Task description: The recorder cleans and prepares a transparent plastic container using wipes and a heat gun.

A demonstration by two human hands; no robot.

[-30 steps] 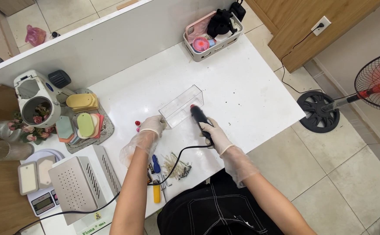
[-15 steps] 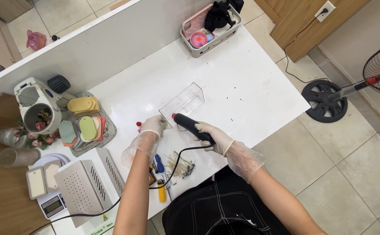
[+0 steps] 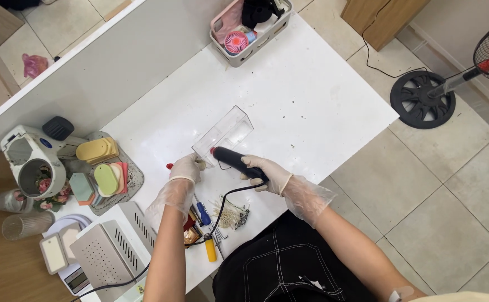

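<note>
The right hand, gloved, was closed around the handle of a black corded tool, its red-tipped nose lying just beside the near edge of the clear plastic box. The left hand, also gloved, rested with fingers curled just left of that box; whether it gripped anything could not be determined. The box lay on its side on the white table. A basket stood well beyond the box.

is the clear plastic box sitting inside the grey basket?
No, the clear plastic box lies on the bare white table, well apart from the grey basket at the far edge.
</note>
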